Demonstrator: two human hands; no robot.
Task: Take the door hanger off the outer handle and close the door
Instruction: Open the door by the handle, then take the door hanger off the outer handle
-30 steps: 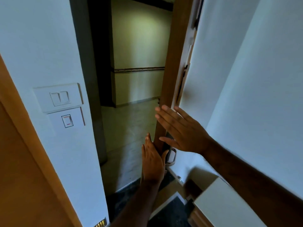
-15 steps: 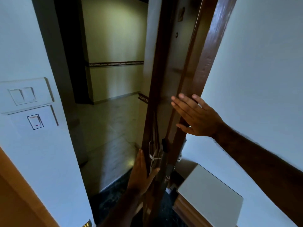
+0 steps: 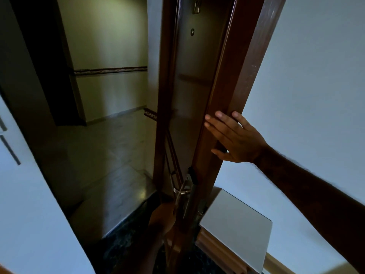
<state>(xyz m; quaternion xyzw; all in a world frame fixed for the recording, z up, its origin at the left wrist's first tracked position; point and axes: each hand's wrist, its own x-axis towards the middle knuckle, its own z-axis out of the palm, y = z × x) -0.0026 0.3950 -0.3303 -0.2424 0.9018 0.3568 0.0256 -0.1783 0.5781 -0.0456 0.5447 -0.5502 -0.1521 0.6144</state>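
The dark wooden door (image 3: 233,80) stands open and edge-on in the middle of the view. Low on its outer side sits the metal outer handle (image 3: 185,187). A pale looped door hanger (image 3: 174,181) hangs on that handle, with a strip trailing downward. My left hand (image 3: 162,216) is just below the handle in shadow, beside the door's outer face; its fingers are hidden, so its grip is unclear. My right hand (image 3: 235,137) lies flat, fingers spread, on the door's edge above the handle.
A white-topped cabinet (image 3: 237,228) stands against the white wall (image 3: 306,86) right of the door. A white wall with a switch plate (image 3: 9,149) bounds the left. Beyond the doorway lie a tiled corridor floor (image 3: 102,155) and a dark threshold (image 3: 128,240).
The view has moved closer and more of the door's outer face shows. My left hand has dropped lower, under the handle. My right hand has stayed on the door's edge.
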